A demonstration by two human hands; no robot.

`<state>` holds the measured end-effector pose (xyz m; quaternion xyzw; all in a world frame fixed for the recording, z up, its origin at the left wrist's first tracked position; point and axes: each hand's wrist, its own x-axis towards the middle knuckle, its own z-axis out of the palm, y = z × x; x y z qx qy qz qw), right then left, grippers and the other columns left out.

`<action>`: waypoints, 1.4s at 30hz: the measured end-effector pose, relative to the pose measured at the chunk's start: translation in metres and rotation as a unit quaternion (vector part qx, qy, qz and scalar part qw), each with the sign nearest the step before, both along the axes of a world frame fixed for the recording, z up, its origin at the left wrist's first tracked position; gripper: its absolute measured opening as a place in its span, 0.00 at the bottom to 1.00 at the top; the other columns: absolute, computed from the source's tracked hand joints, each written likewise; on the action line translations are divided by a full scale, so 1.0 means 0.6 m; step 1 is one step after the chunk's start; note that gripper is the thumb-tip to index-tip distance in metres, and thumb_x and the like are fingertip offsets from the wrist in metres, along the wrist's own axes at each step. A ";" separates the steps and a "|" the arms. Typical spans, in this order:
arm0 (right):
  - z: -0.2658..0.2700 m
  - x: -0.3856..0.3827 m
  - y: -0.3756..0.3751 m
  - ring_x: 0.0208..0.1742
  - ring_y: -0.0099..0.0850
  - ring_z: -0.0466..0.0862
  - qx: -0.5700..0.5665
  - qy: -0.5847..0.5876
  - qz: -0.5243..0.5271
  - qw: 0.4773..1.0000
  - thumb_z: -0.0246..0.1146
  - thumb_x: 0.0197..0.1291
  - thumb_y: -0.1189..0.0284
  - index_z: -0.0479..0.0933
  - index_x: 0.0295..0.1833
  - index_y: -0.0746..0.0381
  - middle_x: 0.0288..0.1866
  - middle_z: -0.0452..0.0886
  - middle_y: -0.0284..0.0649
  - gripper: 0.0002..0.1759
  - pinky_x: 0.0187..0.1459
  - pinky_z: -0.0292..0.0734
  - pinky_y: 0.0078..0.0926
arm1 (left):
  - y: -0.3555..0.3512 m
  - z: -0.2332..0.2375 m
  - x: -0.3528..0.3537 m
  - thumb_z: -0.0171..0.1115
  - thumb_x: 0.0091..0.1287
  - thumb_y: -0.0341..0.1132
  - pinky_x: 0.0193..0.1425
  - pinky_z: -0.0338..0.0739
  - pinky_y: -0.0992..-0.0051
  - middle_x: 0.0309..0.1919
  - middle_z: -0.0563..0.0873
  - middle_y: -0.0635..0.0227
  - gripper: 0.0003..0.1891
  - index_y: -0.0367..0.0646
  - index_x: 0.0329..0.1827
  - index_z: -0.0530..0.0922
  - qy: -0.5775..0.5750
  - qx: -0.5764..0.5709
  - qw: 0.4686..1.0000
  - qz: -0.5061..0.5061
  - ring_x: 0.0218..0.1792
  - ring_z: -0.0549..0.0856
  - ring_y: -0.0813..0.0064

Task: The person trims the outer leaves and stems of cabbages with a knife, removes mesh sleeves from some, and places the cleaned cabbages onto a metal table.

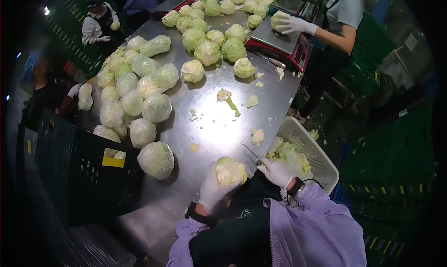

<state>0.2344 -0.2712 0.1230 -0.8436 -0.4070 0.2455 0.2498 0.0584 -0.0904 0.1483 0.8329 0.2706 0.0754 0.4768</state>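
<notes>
My left hand [212, 189], in a white glove, grips a trimmed green cabbage [230, 171] at the near edge of the steel table [209, 104]. My right hand [275, 171], also gloved, holds a knife [252, 154] whose blade points up and left, just right of the cabbage. Both hands are close together above the table edge. Lilac sleeves cover my arms.
Several net-wrapped cabbages [156, 160] lie along the table's left; bare cabbages [207, 52] fill the far end. A white basket [321, 160] of leaf scraps stands at my right. A dark crate [93, 178] sits left. A co-worker's gloved hand [293, 25] holds a cabbage on a red scale [279, 46].
</notes>
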 end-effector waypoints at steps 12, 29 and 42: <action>0.021 -0.067 0.062 0.41 0.52 0.82 0.041 0.028 0.037 0.998 0.51 0.68 0.61 0.70 0.60 0.58 0.49 0.80 0.52 0.20 0.42 0.77 0.45 | -0.022 -0.015 -0.031 0.79 0.46 0.46 0.61 0.72 0.58 0.59 0.72 0.46 0.49 0.33 0.67 0.60 -0.068 0.141 0.987 -0.030 0.59 0.73 0.46; -0.023 -0.039 0.081 0.43 0.56 0.81 0.103 0.029 0.133 0.985 0.51 0.70 0.60 0.70 0.64 0.62 0.42 0.81 0.58 0.23 0.46 0.76 0.45 | 0.005 -0.016 -0.032 0.78 0.48 0.52 0.66 0.68 0.62 0.59 0.73 0.41 0.51 0.27 0.67 0.60 -0.066 0.006 0.997 -0.040 0.61 0.73 0.48; 0.017 -0.024 0.101 0.50 0.55 0.79 0.087 0.077 0.135 0.984 0.47 0.71 0.62 0.73 0.60 0.63 0.49 0.80 0.57 0.20 0.52 0.73 0.43 | 0.012 -0.033 -0.022 0.76 0.50 0.52 0.69 0.65 0.59 0.63 0.68 0.39 0.52 0.27 0.69 0.57 -0.064 0.041 0.996 -0.050 0.64 0.70 0.46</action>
